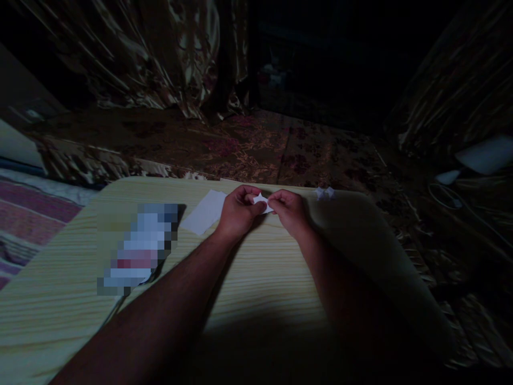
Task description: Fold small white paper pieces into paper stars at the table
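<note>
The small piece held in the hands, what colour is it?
The piece is white, shown in the head view.

the small white piece [260, 200] is partly covered by the left hand [239, 214] and right hand [289, 211], so its full outline is hidden. coarse pixels mask the oblong object [140, 243] on the left. two pale shapes [325, 193] at the far right are too blurred to make out. the near edge cuts off the table [264, 267] and both forearms [180, 289].
</note>
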Demonstrator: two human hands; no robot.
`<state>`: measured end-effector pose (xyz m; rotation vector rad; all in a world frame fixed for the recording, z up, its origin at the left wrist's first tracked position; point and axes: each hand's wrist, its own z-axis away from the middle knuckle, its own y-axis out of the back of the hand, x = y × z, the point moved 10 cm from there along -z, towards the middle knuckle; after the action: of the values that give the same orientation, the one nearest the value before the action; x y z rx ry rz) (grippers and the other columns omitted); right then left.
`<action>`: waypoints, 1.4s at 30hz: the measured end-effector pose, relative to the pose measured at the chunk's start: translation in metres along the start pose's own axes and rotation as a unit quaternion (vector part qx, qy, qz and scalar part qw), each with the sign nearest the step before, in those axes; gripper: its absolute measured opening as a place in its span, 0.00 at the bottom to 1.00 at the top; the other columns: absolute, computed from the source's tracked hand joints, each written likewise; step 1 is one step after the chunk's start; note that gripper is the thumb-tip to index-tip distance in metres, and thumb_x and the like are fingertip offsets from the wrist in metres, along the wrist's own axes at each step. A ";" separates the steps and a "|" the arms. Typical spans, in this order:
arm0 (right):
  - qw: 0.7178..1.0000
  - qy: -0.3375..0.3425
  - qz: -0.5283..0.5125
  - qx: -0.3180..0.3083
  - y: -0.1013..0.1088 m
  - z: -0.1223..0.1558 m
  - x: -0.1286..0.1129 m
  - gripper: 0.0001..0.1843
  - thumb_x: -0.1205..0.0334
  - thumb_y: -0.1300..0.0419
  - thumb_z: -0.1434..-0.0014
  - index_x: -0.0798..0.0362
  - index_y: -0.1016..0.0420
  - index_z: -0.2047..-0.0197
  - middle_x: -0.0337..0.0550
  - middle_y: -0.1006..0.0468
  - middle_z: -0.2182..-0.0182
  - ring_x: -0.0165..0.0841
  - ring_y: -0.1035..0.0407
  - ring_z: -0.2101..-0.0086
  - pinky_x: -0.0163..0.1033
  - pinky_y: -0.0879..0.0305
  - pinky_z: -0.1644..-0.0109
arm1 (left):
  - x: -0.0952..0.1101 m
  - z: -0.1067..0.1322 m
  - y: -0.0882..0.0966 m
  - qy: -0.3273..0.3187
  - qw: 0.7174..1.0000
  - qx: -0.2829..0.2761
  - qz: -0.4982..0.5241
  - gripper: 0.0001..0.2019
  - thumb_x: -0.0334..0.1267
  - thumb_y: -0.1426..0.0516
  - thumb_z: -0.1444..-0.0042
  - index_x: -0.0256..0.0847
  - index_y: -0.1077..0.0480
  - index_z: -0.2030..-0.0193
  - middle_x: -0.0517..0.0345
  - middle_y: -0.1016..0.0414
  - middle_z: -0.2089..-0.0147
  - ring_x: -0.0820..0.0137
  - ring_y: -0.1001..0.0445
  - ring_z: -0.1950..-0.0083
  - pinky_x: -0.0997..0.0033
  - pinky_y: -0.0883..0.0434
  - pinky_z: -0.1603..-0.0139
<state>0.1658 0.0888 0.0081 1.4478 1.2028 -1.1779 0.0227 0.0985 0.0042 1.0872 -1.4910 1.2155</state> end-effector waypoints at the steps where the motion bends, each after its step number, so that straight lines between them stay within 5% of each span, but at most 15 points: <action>1: 1.000 -0.002 -0.004 -0.001 0.000 0.000 0.000 0.06 0.61 0.38 0.55 0.54 0.26 0.73 0.37 0.26 0.77 0.29 0.33 0.74 0.34 0.38 0.70 | 0.000 0.000 0.000 0.001 1.000 0.000 0.002 0.17 0.33 0.34 0.60 0.38 0.30 0.61 0.63 0.27 0.74 0.76 0.31 0.77 0.75 0.33 0.73; 42: 1.000 0.009 0.011 -0.006 -0.001 0.000 -0.004 0.04 0.63 0.40 0.55 0.54 0.27 0.74 0.37 0.26 0.76 0.29 0.33 0.73 0.34 0.39 0.68 | 0.000 0.004 -0.013 -0.007 0.998 -0.055 -0.038 0.17 0.33 0.34 0.59 0.39 0.31 0.61 0.64 0.29 0.74 0.77 0.34 0.77 0.77 0.37 0.76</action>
<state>0.1639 0.0882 0.0123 1.4620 1.2013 -1.1423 0.0344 0.0930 0.0063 1.0715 -1.4954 1.0624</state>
